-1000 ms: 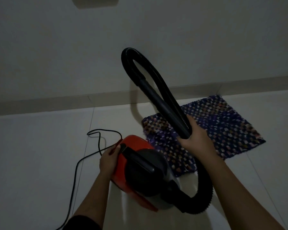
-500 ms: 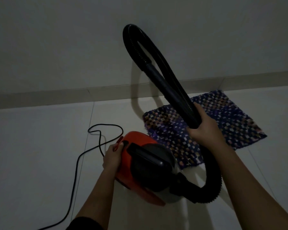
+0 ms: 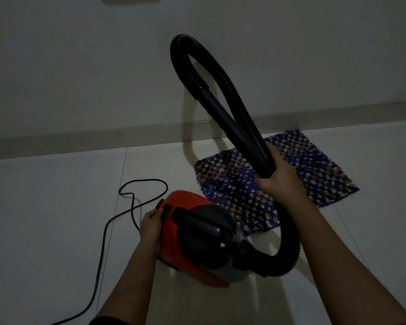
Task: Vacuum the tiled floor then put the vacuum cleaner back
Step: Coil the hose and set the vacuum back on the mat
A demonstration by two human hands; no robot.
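Looks like cleaning over, packing up begun: no sucking end down on the pale tiled floor. Left to do: putting away. Gripping the doubled-over black ribbed hose tight in the right hand, loop high in the air. Touching the back end of the round red and black vacuum cleaner with the left hand; hard to tell if holding or pressing. Sitting on the floor by the near corner of a purple checked mat, black cord trailing left.

There is one orange and black vacuum cleaner, with one ribbed black hose and one black power cord; one patterned mat lies on the floor. One left hand; one right hand; two in all.
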